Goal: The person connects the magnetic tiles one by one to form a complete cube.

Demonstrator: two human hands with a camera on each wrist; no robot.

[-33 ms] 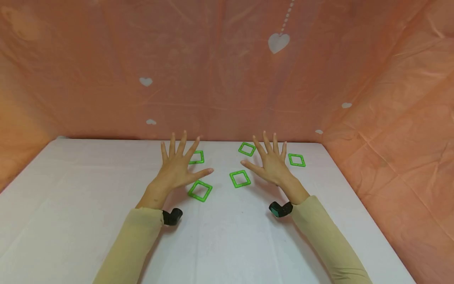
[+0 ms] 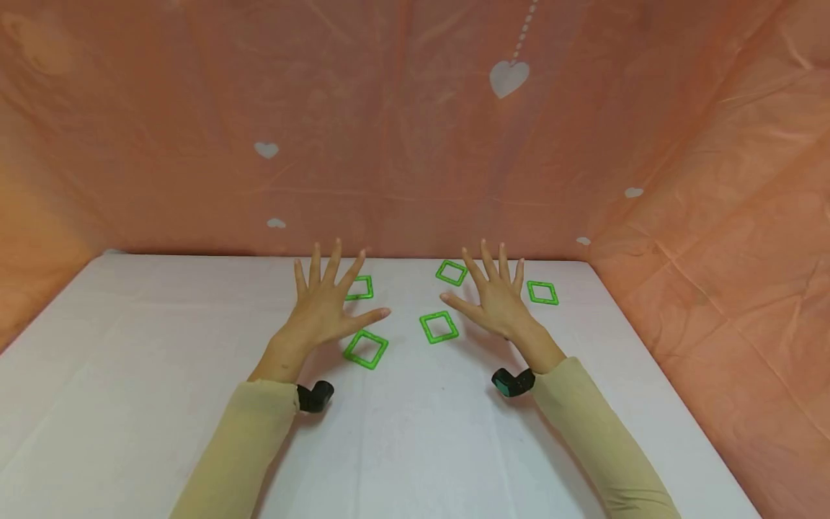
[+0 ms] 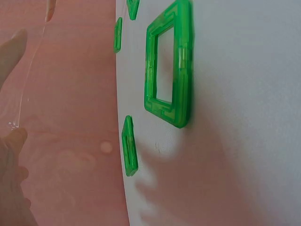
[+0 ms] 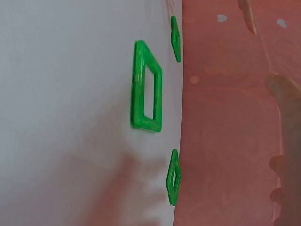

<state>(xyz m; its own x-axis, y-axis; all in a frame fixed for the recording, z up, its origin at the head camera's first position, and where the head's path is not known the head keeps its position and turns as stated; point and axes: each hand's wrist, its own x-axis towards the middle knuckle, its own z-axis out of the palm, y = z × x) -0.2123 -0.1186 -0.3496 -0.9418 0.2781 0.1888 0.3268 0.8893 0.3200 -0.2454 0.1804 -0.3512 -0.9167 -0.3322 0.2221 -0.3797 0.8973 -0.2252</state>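
Note:
Both hands hover over the white table with fingers spread and nothing held. The left hand (image 2: pixel 318 308) is above two translucent green square frame tiles: the near-left tile (image 2: pixel 380 355) below its thumb, and the back-left tile (image 2: pixel 371 287), partly hidden by its index finger. Beside the thumb of the right hand (image 2: pixel 501 304) lies the middle tile (image 2: pixel 425 330). Behind that hand's fingertips is the back tile (image 2: pixel 447 280), and to its right the far-right tile (image 2: pixel 545 303). In the wrist views, a green tile (image 3: pixel 183 61) and another tile (image 4: pixel 138 89) lie flat, with hand shadows nearby.
The white cloth-covered table (image 2: pixel 415 447) ends at a pinkish-orange curtain (image 2: pixel 389 130) with white hearts. More of this fabric stands along the right side. A small black device (image 2: pixel 315 396) sits at the left wrist and another black device (image 2: pixel 512 383) at the right.

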